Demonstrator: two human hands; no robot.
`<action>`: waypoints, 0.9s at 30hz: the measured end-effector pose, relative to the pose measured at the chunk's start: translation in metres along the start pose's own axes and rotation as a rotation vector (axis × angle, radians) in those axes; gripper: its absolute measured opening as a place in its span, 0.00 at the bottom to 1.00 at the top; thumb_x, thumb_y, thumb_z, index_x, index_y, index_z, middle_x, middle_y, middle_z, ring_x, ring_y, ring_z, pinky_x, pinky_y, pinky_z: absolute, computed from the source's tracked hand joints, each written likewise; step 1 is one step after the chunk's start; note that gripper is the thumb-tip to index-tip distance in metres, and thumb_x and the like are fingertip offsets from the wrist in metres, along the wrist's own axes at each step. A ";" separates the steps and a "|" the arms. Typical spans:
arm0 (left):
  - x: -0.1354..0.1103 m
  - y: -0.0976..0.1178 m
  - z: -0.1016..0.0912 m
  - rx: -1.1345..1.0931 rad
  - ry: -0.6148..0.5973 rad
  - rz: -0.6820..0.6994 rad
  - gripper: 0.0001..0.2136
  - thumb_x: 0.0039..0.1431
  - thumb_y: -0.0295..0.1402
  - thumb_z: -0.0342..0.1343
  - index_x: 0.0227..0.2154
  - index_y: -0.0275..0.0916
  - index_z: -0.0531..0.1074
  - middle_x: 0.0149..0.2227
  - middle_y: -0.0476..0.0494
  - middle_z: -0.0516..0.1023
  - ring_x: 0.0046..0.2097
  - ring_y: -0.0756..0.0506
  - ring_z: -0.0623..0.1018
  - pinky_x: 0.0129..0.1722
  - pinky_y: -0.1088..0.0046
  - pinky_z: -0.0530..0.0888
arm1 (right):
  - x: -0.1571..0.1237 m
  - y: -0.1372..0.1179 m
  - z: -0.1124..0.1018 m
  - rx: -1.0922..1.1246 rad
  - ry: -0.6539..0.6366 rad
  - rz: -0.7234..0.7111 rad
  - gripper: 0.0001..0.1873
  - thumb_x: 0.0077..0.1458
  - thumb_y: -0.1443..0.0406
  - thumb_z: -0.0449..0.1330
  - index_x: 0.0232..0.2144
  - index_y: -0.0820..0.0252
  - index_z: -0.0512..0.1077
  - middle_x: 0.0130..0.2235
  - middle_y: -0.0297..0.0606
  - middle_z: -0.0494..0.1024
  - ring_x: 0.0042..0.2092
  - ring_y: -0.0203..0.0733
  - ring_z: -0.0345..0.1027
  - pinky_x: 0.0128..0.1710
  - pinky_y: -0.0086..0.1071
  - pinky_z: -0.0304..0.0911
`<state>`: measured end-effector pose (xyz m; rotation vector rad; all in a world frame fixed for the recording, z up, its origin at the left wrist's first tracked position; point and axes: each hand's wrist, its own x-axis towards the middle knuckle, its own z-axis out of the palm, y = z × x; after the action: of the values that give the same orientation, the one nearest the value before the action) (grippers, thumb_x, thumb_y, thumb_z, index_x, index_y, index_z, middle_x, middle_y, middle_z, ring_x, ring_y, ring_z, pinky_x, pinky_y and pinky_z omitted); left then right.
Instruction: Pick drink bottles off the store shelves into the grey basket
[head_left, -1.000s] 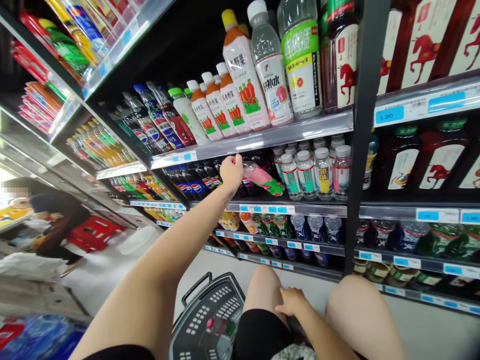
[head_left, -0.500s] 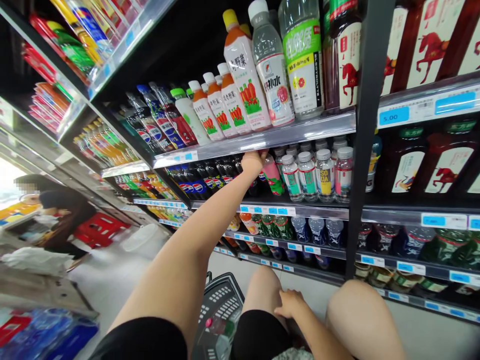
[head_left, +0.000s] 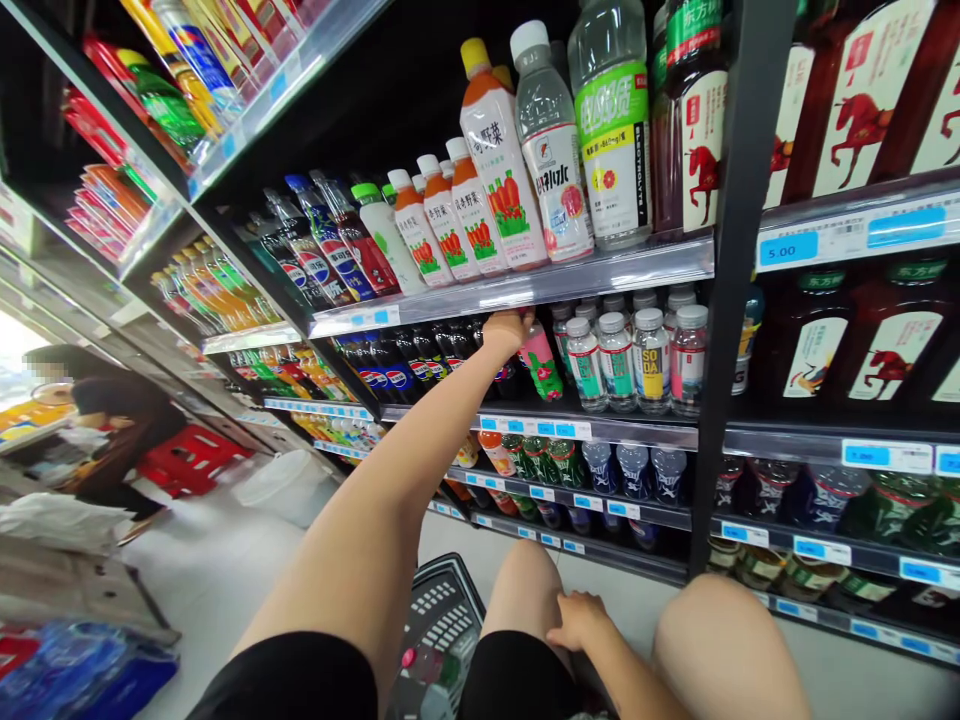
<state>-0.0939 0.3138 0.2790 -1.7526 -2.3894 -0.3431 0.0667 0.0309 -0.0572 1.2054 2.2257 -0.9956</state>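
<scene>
My left hand [head_left: 510,328] reaches into the second shelf bay, just under the upper shelf's edge. Its fingers are closed at the top of a bottle with a pink and green label [head_left: 543,366], which leans a little and stands at the shelf's front. The fingertips are partly hidden behind the hand. Clear soda bottles [head_left: 615,360] stand to the right of it, dark cola bottles [head_left: 424,355] to the left. My right hand [head_left: 581,620] lies on my bent knee [head_left: 525,580], fingers draped over it and holding nothing.
A grey shopping basket [head_left: 450,600] on the floor holds a pink-capped bottle [head_left: 431,662]. Above my left hand, the upper shelf edge [head_left: 517,290] carries juice bottles [head_left: 502,190]. At far left, a person [head_left: 112,410] is near a red stool [head_left: 187,455].
The view has shifted slightly, so the shelves sit a little lower. My left hand stays at the pink-labelled bottle, whose label shows more plainly. My right hand keeps its place.
</scene>
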 end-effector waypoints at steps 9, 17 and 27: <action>-0.003 -0.017 -0.007 -0.023 -0.096 0.111 0.28 0.63 0.56 0.48 0.49 0.36 0.76 0.49 0.34 0.81 0.52 0.37 0.79 0.50 0.69 0.74 | -0.003 -0.003 0.002 -0.007 0.013 0.004 0.34 0.53 0.55 0.64 0.60 0.62 0.70 0.59 0.54 0.74 0.59 0.59 0.69 0.59 0.51 0.64; -0.011 -0.017 -0.009 0.133 0.026 -0.130 0.35 0.59 0.61 0.50 0.49 0.30 0.76 0.50 0.22 0.78 0.53 0.30 0.78 0.50 0.61 0.75 | -0.004 -0.003 0.002 -0.024 0.005 0.009 0.33 0.53 0.55 0.64 0.59 0.62 0.70 0.58 0.53 0.75 0.59 0.59 0.70 0.58 0.50 0.65; -0.012 -0.026 -0.022 0.055 -0.031 0.086 0.27 0.58 0.51 0.54 0.52 0.36 0.75 0.53 0.33 0.79 0.56 0.35 0.76 0.53 0.69 0.72 | 0.001 -0.004 0.006 -0.039 -0.006 0.005 0.33 0.54 0.53 0.65 0.58 0.62 0.72 0.57 0.54 0.75 0.59 0.60 0.70 0.58 0.52 0.65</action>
<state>-0.1149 0.2891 0.2945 -1.8419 -2.3126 -0.2391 0.0625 0.0257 -0.0598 1.1887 2.2259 -0.9485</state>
